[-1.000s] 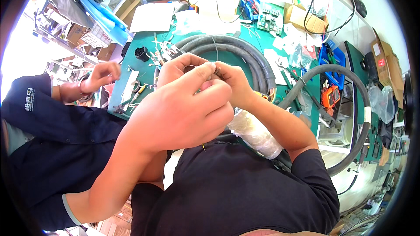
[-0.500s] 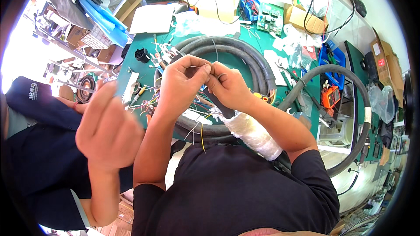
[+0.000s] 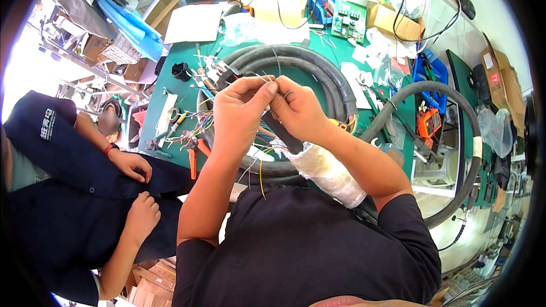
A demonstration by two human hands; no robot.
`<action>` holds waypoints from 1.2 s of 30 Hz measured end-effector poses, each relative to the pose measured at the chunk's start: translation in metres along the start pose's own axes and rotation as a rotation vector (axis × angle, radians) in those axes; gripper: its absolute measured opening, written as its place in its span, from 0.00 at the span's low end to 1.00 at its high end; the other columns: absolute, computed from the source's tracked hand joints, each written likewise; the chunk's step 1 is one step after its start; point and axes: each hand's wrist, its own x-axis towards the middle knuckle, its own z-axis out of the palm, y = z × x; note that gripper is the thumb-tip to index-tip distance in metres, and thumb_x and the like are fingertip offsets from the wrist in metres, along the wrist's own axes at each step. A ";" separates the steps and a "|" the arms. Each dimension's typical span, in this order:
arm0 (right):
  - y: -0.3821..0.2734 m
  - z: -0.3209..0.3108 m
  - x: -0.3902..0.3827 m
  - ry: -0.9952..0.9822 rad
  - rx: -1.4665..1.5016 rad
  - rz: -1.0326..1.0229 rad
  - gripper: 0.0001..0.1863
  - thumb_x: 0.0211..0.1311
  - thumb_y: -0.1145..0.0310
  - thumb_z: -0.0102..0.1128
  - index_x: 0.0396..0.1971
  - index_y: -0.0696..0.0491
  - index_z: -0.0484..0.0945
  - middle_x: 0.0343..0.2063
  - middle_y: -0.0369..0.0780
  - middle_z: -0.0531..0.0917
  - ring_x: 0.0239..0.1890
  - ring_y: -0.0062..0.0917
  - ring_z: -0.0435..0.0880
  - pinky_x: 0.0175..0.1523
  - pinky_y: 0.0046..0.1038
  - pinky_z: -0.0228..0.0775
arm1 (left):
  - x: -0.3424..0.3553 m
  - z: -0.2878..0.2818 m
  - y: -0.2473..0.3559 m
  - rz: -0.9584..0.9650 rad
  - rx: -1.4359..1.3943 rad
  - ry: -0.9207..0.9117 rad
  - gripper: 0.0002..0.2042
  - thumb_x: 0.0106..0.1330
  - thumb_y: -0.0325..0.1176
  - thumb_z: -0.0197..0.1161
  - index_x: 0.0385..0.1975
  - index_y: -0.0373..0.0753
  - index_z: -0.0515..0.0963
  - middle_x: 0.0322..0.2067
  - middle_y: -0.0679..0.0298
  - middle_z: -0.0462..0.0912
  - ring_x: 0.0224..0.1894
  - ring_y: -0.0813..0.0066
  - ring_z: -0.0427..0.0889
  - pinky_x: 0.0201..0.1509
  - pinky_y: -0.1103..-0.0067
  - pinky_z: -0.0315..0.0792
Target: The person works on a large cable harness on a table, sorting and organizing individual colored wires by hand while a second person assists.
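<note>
My left hand (image 3: 238,108) and my right hand (image 3: 300,112) meet above the green table. Both are closed in a pinch, fingertips together on a thin wire (image 3: 266,78), whose pale end shows over the fingers. Below my right hand runs a thick black cable (image 3: 282,132), its lower stretch wrapped in clear plastic film (image 3: 327,173). Loose thin wires (image 3: 262,173), one yellow, hang near its end. Behind my hands lies a large coil of thick black cable (image 3: 327,71). More coloured wires spread left of my left hand.
At the left, a co-worker's two hands (image 3: 142,216) rest near the body. Orange-handled pliers (image 3: 193,162) and a black round part (image 3: 181,71) lie on the table (image 3: 165,108). Farther back are a circuit board (image 3: 348,21) and blue bins (image 3: 427,82). An orange meter (image 3: 428,122) sits right.
The co-worker's raised, blurred hand has come down beside the body, uncovering the orange-handled pliers. My two hands keep their pinch in nearly the same place.
</note>
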 end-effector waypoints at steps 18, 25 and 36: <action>-0.011 -0.021 -0.011 0.143 -0.316 -0.334 0.06 0.62 0.71 0.58 0.36 0.56 0.80 0.27 0.42 0.80 0.29 0.35 0.81 0.35 0.30 0.72 | 0.006 -0.004 -0.017 0.288 0.282 -0.060 0.08 0.70 0.31 0.57 0.33 0.32 0.72 0.35 0.57 0.84 0.36 0.81 0.79 0.39 0.82 0.72; -0.014 -0.017 -0.018 0.238 -0.348 -0.375 0.06 0.58 0.72 0.63 0.35 0.55 0.82 0.24 0.40 0.76 0.26 0.33 0.78 0.32 0.30 0.70 | 0.010 0.007 -0.009 0.321 0.360 -0.030 0.07 0.69 0.29 0.57 0.33 0.32 0.73 0.28 0.60 0.82 0.30 0.81 0.80 0.35 0.83 0.73; -0.006 -0.019 -0.013 0.154 -0.508 -0.581 0.29 0.57 0.80 0.56 0.61 0.55 0.67 0.27 0.40 0.76 0.30 0.34 0.75 0.38 0.33 0.69 | 0.008 0.003 -0.014 0.130 0.180 -0.011 0.08 0.71 0.30 0.55 0.39 0.31 0.75 0.22 0.67 0.75 0.23 0.86 0.73 0.27 0.87 0.69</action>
